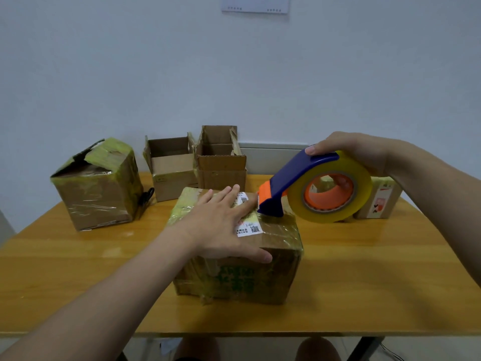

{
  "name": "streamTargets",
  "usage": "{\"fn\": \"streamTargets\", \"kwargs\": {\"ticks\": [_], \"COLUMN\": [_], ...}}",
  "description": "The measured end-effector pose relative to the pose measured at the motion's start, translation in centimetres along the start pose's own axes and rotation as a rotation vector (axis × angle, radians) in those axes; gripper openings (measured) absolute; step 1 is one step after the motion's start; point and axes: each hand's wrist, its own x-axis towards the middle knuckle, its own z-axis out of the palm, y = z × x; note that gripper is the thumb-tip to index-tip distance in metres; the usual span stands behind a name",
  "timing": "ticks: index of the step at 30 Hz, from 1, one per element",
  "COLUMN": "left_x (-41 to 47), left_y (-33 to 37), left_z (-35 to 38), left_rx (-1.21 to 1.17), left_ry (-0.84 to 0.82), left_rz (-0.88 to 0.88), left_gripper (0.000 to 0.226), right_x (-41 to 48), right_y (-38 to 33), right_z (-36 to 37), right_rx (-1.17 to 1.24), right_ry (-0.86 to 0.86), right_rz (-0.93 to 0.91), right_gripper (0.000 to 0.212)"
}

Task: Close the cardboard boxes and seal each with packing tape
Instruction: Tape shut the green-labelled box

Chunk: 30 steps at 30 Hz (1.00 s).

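**Sealing status: centre box under tape, two at the back not started**

Left of frame: a tall brown cardboard box wrapped in yellowish tape (96, 194) stands on the yellow wooden table (364, 269). Its sides are taped, but the top is torn and gapes along one edge. My judgement: it needs another strip.

Upper centre, at the table's back edge: a wide open-topped brown cardboard box (170, 175) and a narrow open-topped brown cardboard box (221, 175) stand side by side. Flaps are up on both. Neither is closed or sealed yet.

Centre: my left hand (221, 225) lies flat on the low brown cardboard box with a white printed label (234, 277). My fingers are straight and spread, with the thumb over the near top edge, pressing the top down. The flaps are shut and glossy tape covers the top and front.

Right of centre: my right hand (351, 149) is curled round the blue-and-orange plastic tape dispenser (294, 178) and its roll of clear yellowish packing tape (335, 212). The orange cutter end sits on the box top, just beside my left fingertips. I cannot tell whether the strip is being laid or cut.

Far right: a small cardboard box with a red-printed label (380, 204) sits partly hidden behind the roll. It looks closed, but I cannot confirm the seal.

Estimate: roughly halfway through.
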Motion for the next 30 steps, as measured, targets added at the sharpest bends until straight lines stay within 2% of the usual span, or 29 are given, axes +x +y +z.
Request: {"fn": "streamTargets", "kwargs": {"ticks": [7, 11, 13, 17, 19, 22, 24, 26, 28, 30], "left_x": [0.0, 0.6, 0.8, 1.9, 2.9, 4.0, 4.1, 3.9, 3.7, 3.7], "left_y": [-0.2, 0.1, 1.0, 4.2, 5.4, 5.6, 5.2, 5.0, 4.9, 5.0], "left_z": [0.3, -0.4, -1.0, -1.7, -1.2, -0.3, -0.1, 0.0, 0.1, 0.1], "left_rx": [-0.021, -0.088, -0.143, -0.493, -0.623, -0.683, -0.73, -0.732, -0.708, -0.68], "left_ry": [0.019, -0.007, 0.032, 0.118, 0.178, 0.27, 0.287, 0.292, 0.29, 0.278], "left_rz": [0.005, -0.031, -0.006, 0.062, 0.051, 0.039, 0.057, 0.072, 0.084, 0.077], "left_gripper": [0.129, 0.14, 0.143, 0.144, 0.143, 0.126, 0.104, 0.096, 0.105, 0.124], "right_x": [-0.2, -0.1, 0.1, 0.4, 0.7, 0.9, 1.0, 0.9, 0.9, 0.7], "right_y": [0.2, 0.7, 0.8, 1.1, 1.3, 1.7, 2.5, 3.4, 4.2, 4.5], "right_z": [0.6, 1.1, 1.1, 1.2, 1.1, 0.7, 0.0, -0.5, -0.9, -0.9], "right_rx": [-0.031, -0.038, -0.036, -0.011, 0.006, 0.086, 0.165, 0.236, 0.271, 0.299], "right_ry": [-0.035, 0.034, 0.059, 0.091, 0.09, 0.037, 0.004, -0.036, -0.063, -0.06], "right_rz": [0.083, 0.082, 0.086, 0.079, 0.085, 0.12, 0.133, 0.119, 0.106, 0.109], "right_gripper": [0.038, 0.039, 0.042, 0.031, 0.039, 0.047, 0.051, 0.056, 0.063, 0.05]}}
